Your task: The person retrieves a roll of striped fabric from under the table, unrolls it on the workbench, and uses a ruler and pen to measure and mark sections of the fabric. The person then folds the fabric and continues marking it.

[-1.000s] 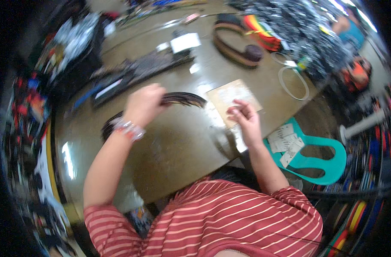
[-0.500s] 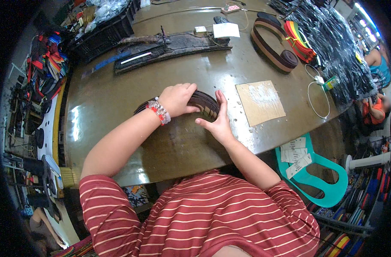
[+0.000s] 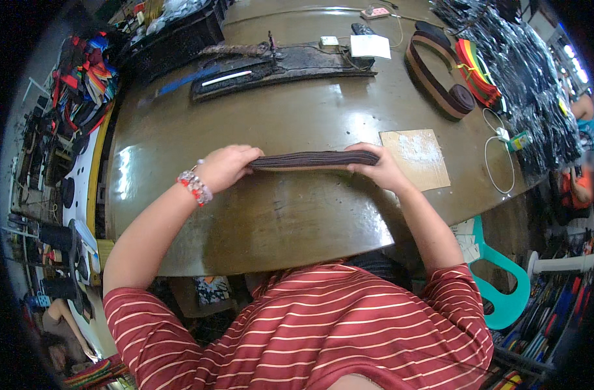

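Observation:
A stack of dark brown webbing straps (image 3: 313, 160), layered lengthwise with a tan edge along its near side, stretches nearly straight between my hands over the middle of the table. My left hand (image 3: 228, 166), with a beaded bracelet at the wrist, grips the left end. At the right end my right hand (image 3: 378, 168) is closed round it, thumb on the near side and fingers over the far side. Just right of that hand lies a piece of brown cardboard (image 3: 417, 158) smeared with white.
A long dark board (image 3: 284, 69) with a white stick lies across the table's far side. Far right are a brown-and-tan webbing roll (image 3: 440, 77), striped straps (image 3: 477, 73), plastic-wrapped bundles (image 3: 537, 91) and a white cable (image 3: 487, 159). A teal stool (image 3: 505, 286) stands beside the near right edge.
The strap stack was bent in an arc and is now almost straight. My hands have moved apart to its two ends. The view has shifted slightly.

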### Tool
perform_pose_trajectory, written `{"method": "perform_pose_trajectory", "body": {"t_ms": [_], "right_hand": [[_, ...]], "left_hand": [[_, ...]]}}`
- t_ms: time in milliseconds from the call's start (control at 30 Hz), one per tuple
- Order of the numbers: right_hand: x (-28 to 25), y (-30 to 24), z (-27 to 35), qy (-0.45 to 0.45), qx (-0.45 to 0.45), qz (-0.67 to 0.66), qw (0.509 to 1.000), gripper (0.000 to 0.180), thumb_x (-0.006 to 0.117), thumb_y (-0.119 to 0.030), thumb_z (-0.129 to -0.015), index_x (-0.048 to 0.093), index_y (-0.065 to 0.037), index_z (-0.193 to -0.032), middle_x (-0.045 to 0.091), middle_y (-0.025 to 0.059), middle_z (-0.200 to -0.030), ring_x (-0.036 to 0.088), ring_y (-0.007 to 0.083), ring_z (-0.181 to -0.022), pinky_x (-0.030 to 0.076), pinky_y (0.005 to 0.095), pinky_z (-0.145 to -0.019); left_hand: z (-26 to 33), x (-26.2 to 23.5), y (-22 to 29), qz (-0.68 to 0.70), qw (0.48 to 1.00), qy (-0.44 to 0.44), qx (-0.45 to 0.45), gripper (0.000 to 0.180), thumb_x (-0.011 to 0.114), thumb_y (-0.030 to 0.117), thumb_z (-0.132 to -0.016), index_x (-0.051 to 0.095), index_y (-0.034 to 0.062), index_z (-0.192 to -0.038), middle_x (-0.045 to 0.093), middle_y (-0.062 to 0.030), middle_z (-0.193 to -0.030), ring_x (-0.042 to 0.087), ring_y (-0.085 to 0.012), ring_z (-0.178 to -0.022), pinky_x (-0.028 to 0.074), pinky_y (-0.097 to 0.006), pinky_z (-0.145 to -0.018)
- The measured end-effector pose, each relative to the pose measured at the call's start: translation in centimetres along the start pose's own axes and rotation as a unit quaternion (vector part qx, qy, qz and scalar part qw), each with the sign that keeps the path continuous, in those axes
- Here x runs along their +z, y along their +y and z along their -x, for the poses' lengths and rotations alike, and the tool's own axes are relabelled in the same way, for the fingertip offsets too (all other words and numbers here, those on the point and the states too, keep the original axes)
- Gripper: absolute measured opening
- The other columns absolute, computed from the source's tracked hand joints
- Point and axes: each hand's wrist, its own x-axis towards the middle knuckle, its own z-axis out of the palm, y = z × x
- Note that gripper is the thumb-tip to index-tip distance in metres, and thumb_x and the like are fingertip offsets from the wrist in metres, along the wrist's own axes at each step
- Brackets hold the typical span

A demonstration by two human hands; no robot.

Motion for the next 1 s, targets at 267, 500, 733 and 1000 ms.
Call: {"method": "perform_pose_trajectory", "body": {"t_ms": [267, 500, 733, 1000], "right_hand": [[-1.2, -2.7, 2.6, -0.375, -0.083, 0.467, 0.796, 0.081, 0.059, -0.051, -0.075, 0.025, -0.02, -0.143, 0.018, 0.004, -0.15, 0.01, 0.0274, -0.139, 0.009, 0.0578, -0.109], [1.6, -6.0, 0.4, 0.109, -0.159, 0.361, 0.913, 0.091, 0.033, -0.073, -0.078, 0.018, -0.013, -0.144, 0.012, 0.0098, -0.151, 0.006, 0.0301, -0.139, -0.001, 0.0565, -0.108], [5.2, -2.0, -0.4, -0.171, -0.005, 0.429, 0.887, 0.068, 0.057, -0.037, -0.084, 0.03, -0.007, -0.138, 0.036, 0.0135, -0.14, 0.036, 0.03, -0.128, 0.027, 0.0439, -0.106], [3.4, -1.9, -2.9, -0.334, 0.016, 0.334, 0.882, 0.073, 0.079, -0.033, -0.059, 0.05, 0.005, -0.115, 0.056, 0.0222, -0.109, 0.053, 0.0365, -0.103, 0.044, 0.04, -0.089]], "left_hand": [[5.5, 2.4, 3.9, -0.169, 0.983, -0.019, -0.064, 0.063, 0.047, 0.044, -0.086, 0.031, 0.0139, -0.139, 0.033, -0.0078, -0.142, 0.027, -0.025, -0.133, 0.016, -0.049, -0.11], [0.4, 3.4, 3.6, -0.095, 0.943, 0.279, -0.154, 0.074, 0.04, 0.055, -0.087, 0.022, 0.01, -0.142, 0.024, -0.0102, -0.146, 0.016, -0.0267, -0.138, 0.007, -0.053, -0.11], [-0.7, 6.8, 3.0, 0.023, 0.995, 0.049, -0.086, 0.061, 0.051, 0.046, -0.085, 0.039, 0.0101, -0.133, 0.045, -0.0123, -0.131, 0.039, -0.0295, -0.125, 0.027, -0.047, -0.104], [-1.8, 2.1, -1.2, 0.047, 0.966, -0.239, -0.087, 0.077, 0.071, 0.06, -0.062, 0.053, 0.0069, -0.114, 0.055, -0.0126, -0.112, 0.051, -0.0281, -0.107, 0.037, -0.041, -0.088]]}}
